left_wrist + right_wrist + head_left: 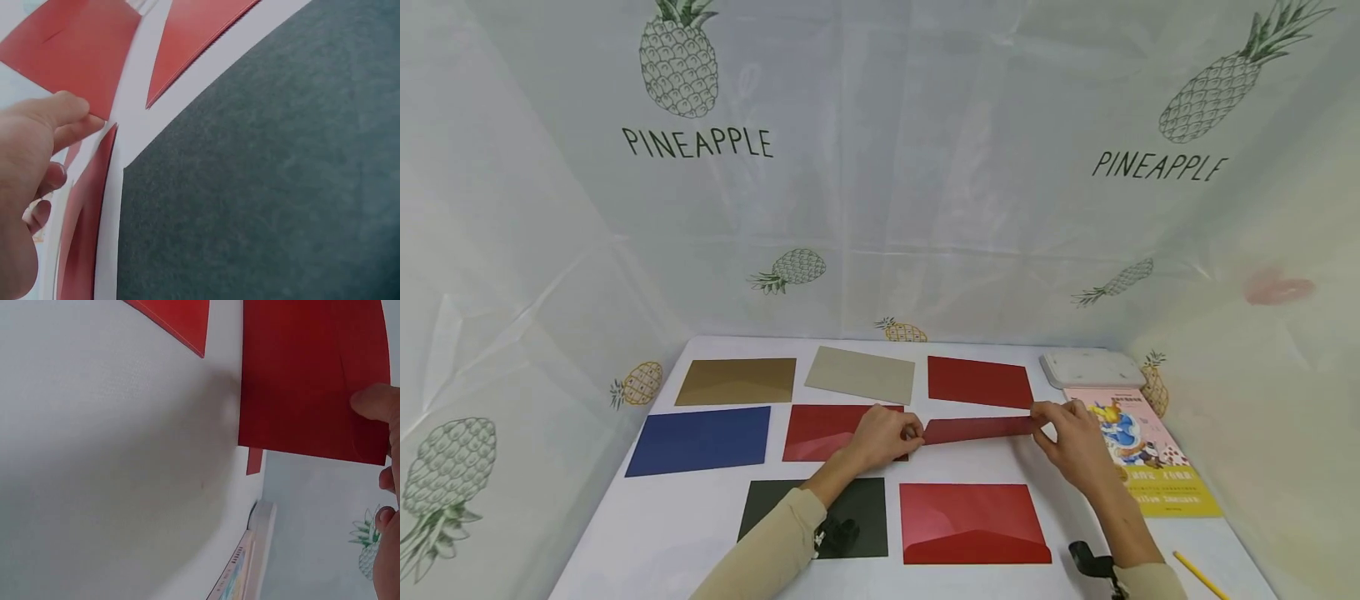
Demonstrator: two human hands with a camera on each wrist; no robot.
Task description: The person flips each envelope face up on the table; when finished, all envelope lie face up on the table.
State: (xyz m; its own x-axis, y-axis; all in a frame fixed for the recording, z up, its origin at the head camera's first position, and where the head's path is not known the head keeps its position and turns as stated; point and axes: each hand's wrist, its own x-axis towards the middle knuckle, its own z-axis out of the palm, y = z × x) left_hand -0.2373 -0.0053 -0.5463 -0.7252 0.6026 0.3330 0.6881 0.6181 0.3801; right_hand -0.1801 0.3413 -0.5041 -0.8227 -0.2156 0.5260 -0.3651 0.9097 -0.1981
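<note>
Both hands hold a red envelope (977, 429) by its two ends, tilted up over the white table. My left hand (883, 437) pinches its left corner between thumb and fingers, as the left wrist view also shows. At the other end my right hand (1075, 442) grips the edge, its thumb flat on the red face (300, 375). Under the left hand lies another red envelope (820, 433), partly covered. In front is a red envelope with a flap (973, 517); a dark green envelope (767, 504) sits under the left forearm.
Flat at the back lie a brown sheet (737, 382), a beige sheet (860, 375) and a red one (979, 382). A blue sheet (700, 442) is at left. To the right are a colourful book (1157, 475), a white case (1093, 368) and a yellow pencil (1201, 575).
</note>
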